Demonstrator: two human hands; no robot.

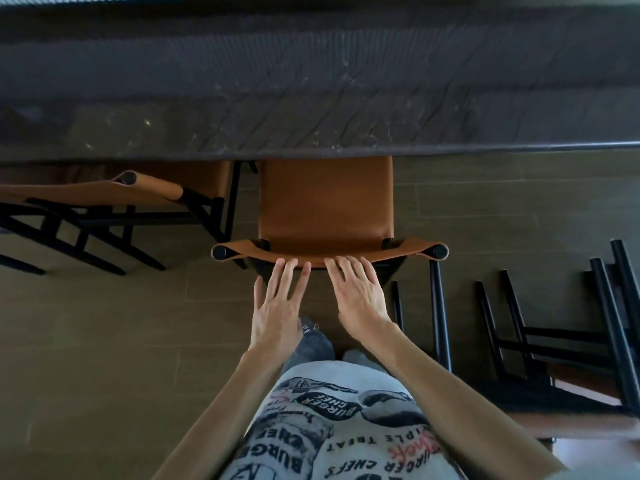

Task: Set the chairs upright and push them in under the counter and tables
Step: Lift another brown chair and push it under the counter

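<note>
The tan chair stood upright, its seat front already tucked under the bench edge, its backrest running left to right straight ahead of the person. Both grips were spread flat, clasping nothing: left hand and right hand touched the backrest with their fingertips, equally near. A push straight ahead looked due. Another chair lay toppled to the right.
</note>
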